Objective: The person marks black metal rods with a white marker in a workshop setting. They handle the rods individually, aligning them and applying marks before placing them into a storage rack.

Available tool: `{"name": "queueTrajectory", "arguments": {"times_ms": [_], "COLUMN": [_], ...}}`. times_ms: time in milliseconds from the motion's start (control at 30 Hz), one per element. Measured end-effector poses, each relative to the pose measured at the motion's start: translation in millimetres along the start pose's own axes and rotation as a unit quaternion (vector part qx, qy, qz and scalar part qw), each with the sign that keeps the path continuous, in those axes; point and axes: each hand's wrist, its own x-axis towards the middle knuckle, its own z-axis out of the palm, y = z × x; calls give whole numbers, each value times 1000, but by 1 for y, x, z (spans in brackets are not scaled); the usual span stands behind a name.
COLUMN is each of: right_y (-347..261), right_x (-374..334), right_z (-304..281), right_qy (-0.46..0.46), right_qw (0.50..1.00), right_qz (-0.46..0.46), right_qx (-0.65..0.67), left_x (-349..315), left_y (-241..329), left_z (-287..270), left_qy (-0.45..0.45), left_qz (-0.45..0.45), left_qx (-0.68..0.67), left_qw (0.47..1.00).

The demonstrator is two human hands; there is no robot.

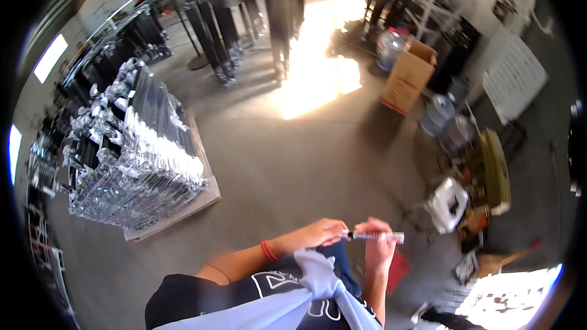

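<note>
- In the head view, the right hand [380, 236] is grasping a thin white marker [359, 236], and its fingers are curling around the long part.
- The marker is lying almost flat in the air, low in the view and a bit right of the middle, and its dark end is pointing to the left hand [326, 232].
- The left hand is bending its fingers right by that dark end; I cannot tell if they are pinching it.
- A red band [267, 249] is going around the left wrist.
- The person is wearing a dark shirt [183, 296] with a pale blue cloth [321, 276] that is making a knot in front.
- Under the right hand, something red [399, 271] is showing; I cannot tell what it is.
- Over on the left, a big stack of dark parts [143, 140] in shiny clear wrap is sitting on a flat pallet [211, 194].
- At the top right, a tall brown box [406, 78] is standing on the floor [293, 159], and a big clear bottle [390, 49] is standing just behind it.
- Near the right wall, a white board [515, 78] is leaning, and lower down a white jug [448, 206] is sitting.
- Bright sunshine is making a shiny patch on the floor.
</note>
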Motion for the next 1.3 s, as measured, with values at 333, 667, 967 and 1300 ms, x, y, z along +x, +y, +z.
{"name": "queueTrajectory", "arguments": {"times_ms": [333,667,967,1300], "right_y": [57,121,157,220], "right_x": [328,673,1000,1303], "right_z": [9,84,132,91], "right_qy": [-169,-215,-127,13], "right_qw": [983,964,983,997], "right_qz": [29,155,105,54], "right_qx": [-71,-28,-78,-61], "left_x": [191,260,485,789], "left_y": [147,203,415,614], "left_z": [-227,-494,-754,-888], "left_qy": [122,407,345,97], "left_qz": [81,-39,79,199], "left_qx": [116,68,166,420], "left_qw": [982,910,920,880]}}
